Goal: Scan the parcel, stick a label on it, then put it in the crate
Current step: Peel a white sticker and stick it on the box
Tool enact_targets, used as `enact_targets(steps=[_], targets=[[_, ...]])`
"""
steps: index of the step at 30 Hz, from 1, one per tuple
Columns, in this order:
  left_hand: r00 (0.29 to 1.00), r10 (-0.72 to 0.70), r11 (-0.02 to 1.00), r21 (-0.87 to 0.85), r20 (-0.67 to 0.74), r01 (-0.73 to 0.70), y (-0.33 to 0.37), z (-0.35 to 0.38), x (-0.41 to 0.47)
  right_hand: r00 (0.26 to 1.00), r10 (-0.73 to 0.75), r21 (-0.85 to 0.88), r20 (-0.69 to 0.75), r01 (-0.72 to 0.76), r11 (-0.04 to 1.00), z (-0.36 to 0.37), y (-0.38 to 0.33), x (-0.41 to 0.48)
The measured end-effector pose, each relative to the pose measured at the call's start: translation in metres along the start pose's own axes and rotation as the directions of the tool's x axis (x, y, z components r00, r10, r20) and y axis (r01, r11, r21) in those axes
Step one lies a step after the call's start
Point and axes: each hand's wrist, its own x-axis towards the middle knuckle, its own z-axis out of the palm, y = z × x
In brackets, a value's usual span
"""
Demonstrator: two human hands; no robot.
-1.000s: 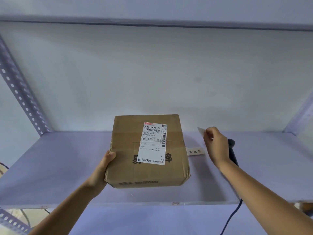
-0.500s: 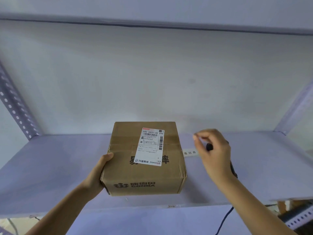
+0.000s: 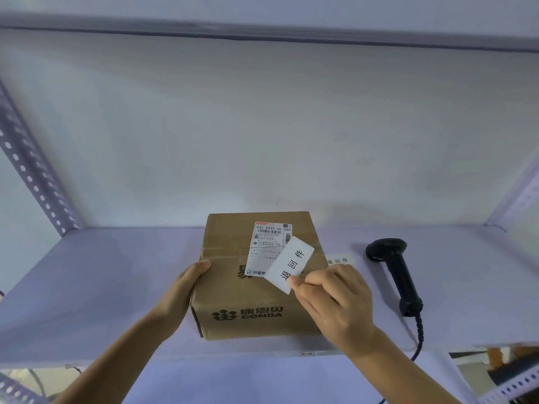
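Observation:
A brown cardboard parcel [image 3: 230,272] printed CONBA sits on the shelf [image 3: 102,272], with a white shipping slip [image 3: 267,246] on its top. My left hand [image 3: 180,290] grips the parcel's left side. My right hand [image 3: 335,301] pinches a white label [image 3: 291,263] with black characters by its lower corner and holds it tilted over the parcel's top, overlapping the slip. I cannot tell whether the label touches the box. A black barcode scanner [image 3: 393,272] lies on the shelf to the right of the parcel. No crate is in view.
A second white label [image 3: 339,260] lies on the shelf between parcel and scanner. The scanner's coiled cable [image 3: 418,336] drops over the front edge. Perforated metal uprights [image 3: 29,173] stand at both sides, with another shelf board overhead.
My right hand has carried the label from beside the scanner leftward over the parcel's top. The scanner is now uncovered. My left hand stays on the parcel's side.

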Motion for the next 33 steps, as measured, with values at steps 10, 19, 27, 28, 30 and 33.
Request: enact_targets(steps=[10, 19, 27, 28, 30, 33], targets=[[0.926, 0.376, 0.851, 0.382, 0.037, -0.361, 0.062, 0.061, -0.049, 0.997, 0.047, -0.003, -0.062, -0.047, 0.999, 0.011, -0.017, 0.017], [0.959, 0.261, 0.823, 0.495, 0.107, -0.279, 0.075, 0.054, -0.045, 0.425, 0.766, 0.548, 0.482, -0.828, 0.114, -0.004, -0.043, 0.041], [0.943, 0.267, 0.883, 0.341, 0.201, -0.323, 0.086, 0.057, -0.050, 0.176, 0.570, 0.500, 0.802, -0.720, -0.481, -0.009, -0.049, 0.067], [0.942, 0.256, 0.917, 0.255, 0.215, -0.307, 0.084, 0.056, -0.052, 0.161, 0.578, 0.511, 0.800, -0.687, -0.516, -0.010, -0.048, 0.068], [0.940, 0.258, 0.943, 0.155, 0.222, -0.296, 0.081, 0.056, -0.056, 0.143, 0.575, 0.514, 0.805, -0.651, -0.558, -0.012, -0.046, 0.070], [0.934, 0.267, 0.949, 0.100, 0.239, -0.298, 0.078, 0.058, -0.058, 0.136, 0.550, 0.497, 0.824, -0.638, -0.588, -0.015, -0.046, 0.072]])
